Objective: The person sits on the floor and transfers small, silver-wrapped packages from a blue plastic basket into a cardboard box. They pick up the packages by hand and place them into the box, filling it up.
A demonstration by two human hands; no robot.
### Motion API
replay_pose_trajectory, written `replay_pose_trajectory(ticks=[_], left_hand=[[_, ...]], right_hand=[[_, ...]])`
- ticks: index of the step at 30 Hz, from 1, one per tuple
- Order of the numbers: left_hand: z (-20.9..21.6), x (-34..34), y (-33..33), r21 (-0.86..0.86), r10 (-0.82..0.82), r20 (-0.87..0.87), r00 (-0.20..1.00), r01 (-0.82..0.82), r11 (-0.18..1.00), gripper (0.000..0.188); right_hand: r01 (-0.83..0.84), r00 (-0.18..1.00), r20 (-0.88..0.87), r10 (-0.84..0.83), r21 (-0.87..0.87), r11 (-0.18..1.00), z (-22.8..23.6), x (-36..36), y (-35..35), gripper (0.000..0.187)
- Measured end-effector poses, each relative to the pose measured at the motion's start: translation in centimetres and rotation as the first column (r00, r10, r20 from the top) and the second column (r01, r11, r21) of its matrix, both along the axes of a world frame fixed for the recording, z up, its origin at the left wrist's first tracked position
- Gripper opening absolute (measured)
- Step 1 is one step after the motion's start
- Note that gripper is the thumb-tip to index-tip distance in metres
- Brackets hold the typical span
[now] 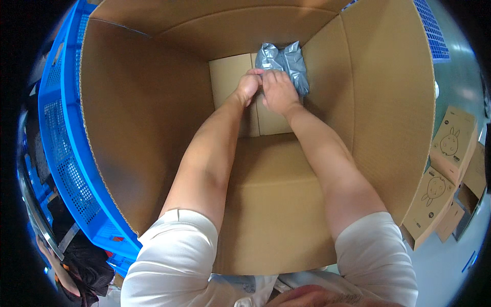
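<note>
Deep inside a large open cardboard box [388, 102], both of my hands meet at the near-left edge of a shiny grey plastic bag [295, 64]. The bag looks crumpled and puffed, with a fold down its middle, and lies in the far right corner of the box floor. My left hand [248, 87] is closed, its fingers pinched at the bag's edge. Beside it, my right hand [279, 92] bends its fingers down over the same edge, closed on the bag. The fingertips and part of the bag are hidden behind the hands.
Blue perforated plastic crates [64, 148] stand along the left side of the box. Cardboard cartons with a rabbit drawing [434, 187] sit on the floor at right. At lower left is another person in dark clothes [89, 271]. The box's tall walls surround my forearms.
</note>
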State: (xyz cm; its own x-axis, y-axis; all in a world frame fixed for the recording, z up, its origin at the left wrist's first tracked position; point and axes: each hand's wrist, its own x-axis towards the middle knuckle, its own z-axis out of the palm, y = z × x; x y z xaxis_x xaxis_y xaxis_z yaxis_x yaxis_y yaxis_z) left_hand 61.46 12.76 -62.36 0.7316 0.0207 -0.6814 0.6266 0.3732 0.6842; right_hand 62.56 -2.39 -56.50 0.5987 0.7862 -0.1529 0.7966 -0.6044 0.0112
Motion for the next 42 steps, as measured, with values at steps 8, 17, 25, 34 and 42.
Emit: replay_pose_trajectory(ticks=[8, 17, 25, 34, 42], left_hand=[[6.9, 3.4, -2.3, 0.803, -0.397, -0.323, 0.859, 0.471, 0.366, 0.053], [31.1, 3.3, -4.5, 0.823, -0.793, -0.256, 0.552, 0.555, 0.121, 0.038], [47.3, -10.5, 3.5, 0.886, -0.758, 0.397, 0.517, -0.001, 0.464, 0.03], [32.2, -34.0, 38.9, 0.954, 0.228, 0.106, 0.968, -0.164, 0.251, 0.035], [22.4, -35.4, 44.0, 0.773, -0.301, -0.598, 0.743, 0.633, 0.028, 0.048]], right_hand=[[-0.02, 0.966, -0.244, -0.089, -0.411, 0.911, -0.6, -0.3, 1.5, 0.052], [-0.322, 0.939, -0.26, 0.226, -0.434, 0.841, 5.0, 1.3, 4.0, 0.047], [-0.562, 0.819, 0.035, 0.573, -0.153, 0.813, 24.3, -1.5, 5.3, 0.042], [-0.248, 0.665, -0.66, 0.35, 0.247, 0.937, 42.4, -18.2, 3.5, 0.073], [-0.206, 0.884, -0.373, 0.284, 0.235, 0.95, 39.1, -21.1, 2.1, 0.03]])
